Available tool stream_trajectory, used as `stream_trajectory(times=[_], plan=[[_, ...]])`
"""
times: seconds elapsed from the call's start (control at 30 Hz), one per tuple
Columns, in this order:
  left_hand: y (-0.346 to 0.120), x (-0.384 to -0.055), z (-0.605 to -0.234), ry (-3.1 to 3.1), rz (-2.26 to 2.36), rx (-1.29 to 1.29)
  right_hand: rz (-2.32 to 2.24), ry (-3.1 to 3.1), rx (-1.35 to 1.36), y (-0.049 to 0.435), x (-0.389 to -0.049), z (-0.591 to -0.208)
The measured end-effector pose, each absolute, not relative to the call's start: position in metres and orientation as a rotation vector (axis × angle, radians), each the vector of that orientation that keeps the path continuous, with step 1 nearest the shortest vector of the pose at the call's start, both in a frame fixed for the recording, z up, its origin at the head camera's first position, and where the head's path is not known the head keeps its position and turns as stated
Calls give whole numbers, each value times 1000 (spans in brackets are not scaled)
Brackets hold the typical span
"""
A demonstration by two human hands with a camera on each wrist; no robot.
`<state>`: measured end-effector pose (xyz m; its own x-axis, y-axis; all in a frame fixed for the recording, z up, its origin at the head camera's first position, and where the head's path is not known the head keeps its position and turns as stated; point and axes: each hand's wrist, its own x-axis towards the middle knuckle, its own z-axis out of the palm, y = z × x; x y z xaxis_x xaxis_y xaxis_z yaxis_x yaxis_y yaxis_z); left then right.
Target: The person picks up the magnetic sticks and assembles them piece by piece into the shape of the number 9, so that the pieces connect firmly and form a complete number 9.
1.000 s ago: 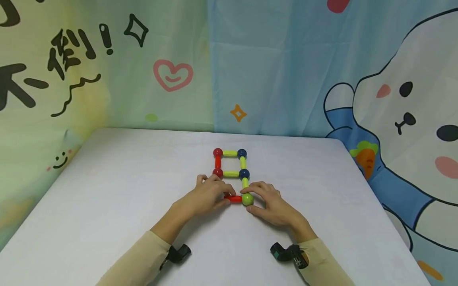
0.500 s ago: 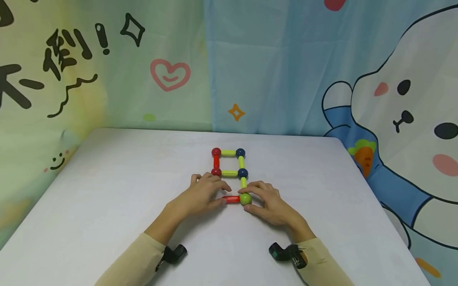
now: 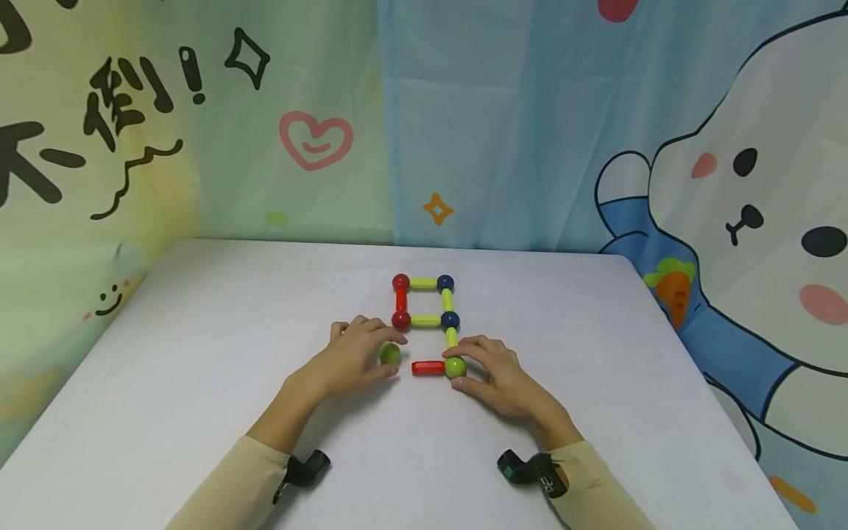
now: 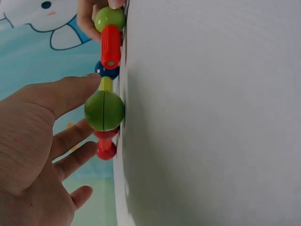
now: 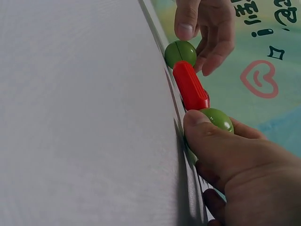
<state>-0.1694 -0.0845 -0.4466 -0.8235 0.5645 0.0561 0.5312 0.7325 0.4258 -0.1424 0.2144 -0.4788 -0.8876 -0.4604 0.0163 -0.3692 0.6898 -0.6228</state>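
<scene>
My left hand lies left of a red magnetic rod, its fingers spread. A loose green ball sits on the table between its thumb and fingers; the left wrist view shows this ball with the thumb beside it and no firm grip. With thumb and forefinger my right hand pinches another green ball, which joins the red rod's right end and a yellow-green rod. That rod runs up to a dark blue ball. The red rod's left end is bare.
Beyond the hands lies a square of rods and balls, with a red ball at its near left corner and a second blue ball at its far right. All rest on a white table before a printed curtain.
My left hand has let go of the red rod's left end and shifted left. The loose green ball has come into sight beside it. My right hand stays on its ball.
</scene>
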Motion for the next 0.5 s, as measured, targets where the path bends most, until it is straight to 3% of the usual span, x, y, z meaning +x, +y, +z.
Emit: stream_trajectory(times=[0.5], plan=[[-92,-171,-449,2851,636,849,-982,2762,-660,213,-142,-480]])
